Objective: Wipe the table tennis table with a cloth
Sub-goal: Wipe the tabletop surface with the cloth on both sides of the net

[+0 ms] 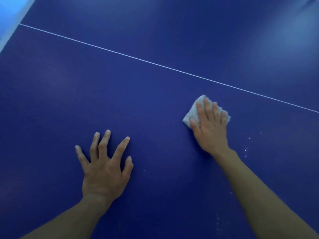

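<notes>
Fingers (207,109) of the right hand (209,130) lie straight and close together, flat on top of the cloth (190,116), with the thumb against the cloth's left edge; nothing is pinched, the palm just presses down. Left hand (105,175) rests on the bare table tennis table (155,40) well apart from the cloth, its fingers (121,146) spread wide and slightly arched, tips touching the surface.

Around them, a thin white line (155,63) crosses the blue top on a slant from upper left down to the right edge of the view, passing just beyond the cloth without touching it. Small white specks (246,150) lie scattered on the surface beside the right forearm, with a fainter patch nearer the viewer. At the upper left corner the table's edge shows against a pale floor (8,19). Nothing lies between the cloth and the line.

Pale grey and fluffy, the cloth is folded into a small pad sitting like a diamond, one corner pointing away toward the white line. The hand covers its near part, so its long axis cannot be told
</notes>
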